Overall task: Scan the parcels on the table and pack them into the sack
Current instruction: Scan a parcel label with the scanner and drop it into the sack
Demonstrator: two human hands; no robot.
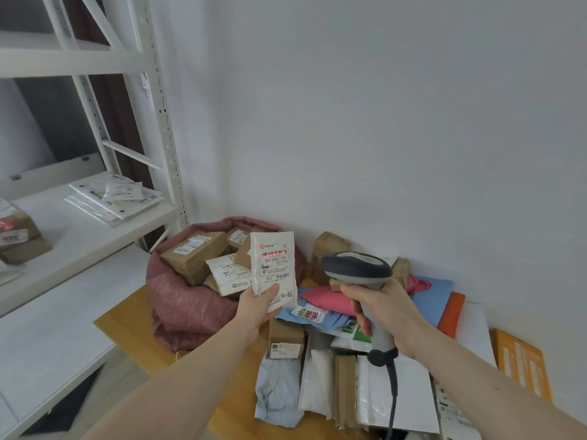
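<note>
At frame centre, the red sack [187,300] brims with boxes [193,255] while the left hand [259,304] grips a white parcel [274,265] and the right hand [386,311] grips the scanner [359,271].

A wooden table [133,328] carries a red sack [184,300] at its far left; right of the sack, parcels [349,369] lie heaped.

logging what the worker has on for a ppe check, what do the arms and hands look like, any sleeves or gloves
Both forearms are bare up to the bottom edge of the picture: no sleeves in view. The left hand and right hand wear no gloves. No watch, bracelet or ring shows on the wrists or the visible fingers.
</note>
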